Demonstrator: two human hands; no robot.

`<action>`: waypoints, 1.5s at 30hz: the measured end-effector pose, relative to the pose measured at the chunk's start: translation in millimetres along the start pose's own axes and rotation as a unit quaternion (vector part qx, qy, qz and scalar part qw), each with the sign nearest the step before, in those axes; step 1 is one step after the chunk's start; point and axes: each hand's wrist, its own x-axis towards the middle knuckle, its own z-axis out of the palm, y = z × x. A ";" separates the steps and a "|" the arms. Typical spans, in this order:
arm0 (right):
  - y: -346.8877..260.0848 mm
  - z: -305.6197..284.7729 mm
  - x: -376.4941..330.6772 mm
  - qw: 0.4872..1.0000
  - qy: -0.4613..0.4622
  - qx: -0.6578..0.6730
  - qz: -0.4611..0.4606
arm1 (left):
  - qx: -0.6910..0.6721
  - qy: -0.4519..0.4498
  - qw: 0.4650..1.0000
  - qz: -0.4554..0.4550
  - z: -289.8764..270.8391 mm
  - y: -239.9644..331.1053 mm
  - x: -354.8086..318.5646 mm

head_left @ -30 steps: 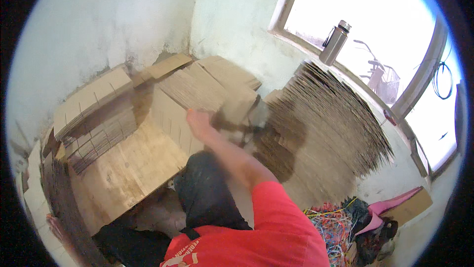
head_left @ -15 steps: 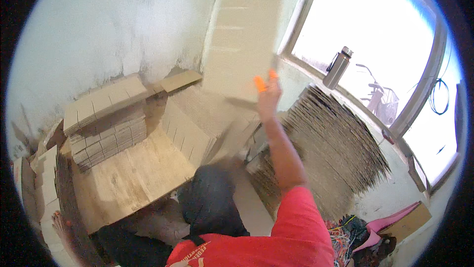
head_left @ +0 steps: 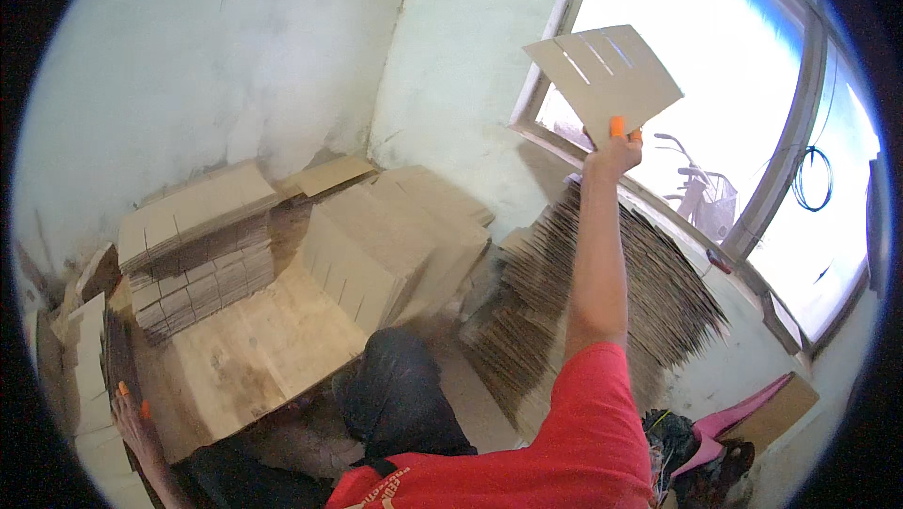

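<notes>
My right hand (head_left: 613, 156) is raised with its arm stretched out in front of the window. It is closed on the lower edge of a cardboard sheet (head_left: 611, 76) with several parallel slots, and light shows through some of them. Orange covers sit on fingertips of both hands. Far down at the left, my left hand (head_left: 136, 424) rests by upright cardboard pieces (head_left: 91, 368), its fingers apart. Between my hands, slotted cardboard stacks (head_left: 198, 203) and a larger block of cardboard sheets (head_left: 376, 227) lie on a wooden board (head_left: 254, 349).
A tall pile of cardboard sheets (head_left: 649, 274) leans below the windowsill on the right. At the lower right lie a pink cloth (head_left: 720, 434) and a dark bundle (head_left: 673, 438). A coiled cable (head_left: 814, 180) hangs by the window. Bare walls (head_left: 235, 57) close off the far side.
My right hand has swung right with the cardboard sheet, from before the wall corner to the window. The steel bottle on the sill is now out of sight. My left hand has come further into view.
</notes>
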 end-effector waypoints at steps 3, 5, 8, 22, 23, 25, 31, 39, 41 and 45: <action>26.4 -8.8 -3.3 0.997 -0.037 0.001 0.064 | -0.033 -0.005 0.999 0.015 18.8 4.7 8.3; 29.9 -9.9 -18.1 0.990 -0.067 -0.052 0.116 | -0.105 -0.078 0.991 0.020 4.0 30.9 23.0; 9.9 37.9 -119.4 0.936 -0.176 -0.015 0.304 | -0.613 0.003 0.777 -0.146 9.8 51.1 41.5; 54.4 38.6 -423.5 0.533 -0.740 0.097 0.399 | -0.812 0.003 0.442 -0.382 -66.2 212.7 73.8; 60.5 37.4 -437.9 0.574 -0.703 0.137 0.396 | -0.804 0.006 0.451 -0.387 -60.7 209.2 75.6; 68.0 38.4 -436.0 0.548 -0.731 0.103 0.394 | -0.780 0.002 0.479 -0.402 -45.3 198.8 80.2; 110.9 58.7 -446.7 0.501 -0.751 0.026 0.430 | -0.783 -0.018 0.547 -0.295 14.6 160.5 113.0; 137.5 61.1 -417.9 0.523 -0.661 -0.049 0.535 | -0.817 -0.142 0.526 -0.191 63.1 197.7 192.3; 152.1 56.3 -420.7 0.509 -0.683 -0.116 0.511 | -0.820 -0.130 0.543 -0.124 92.9 191.2 215.4; 171.5 41.6 -404.2 0.726 -0.417 -0.011 0.547 | -0.647 -0.086 0.758 0.004 62.8 267.3 273.1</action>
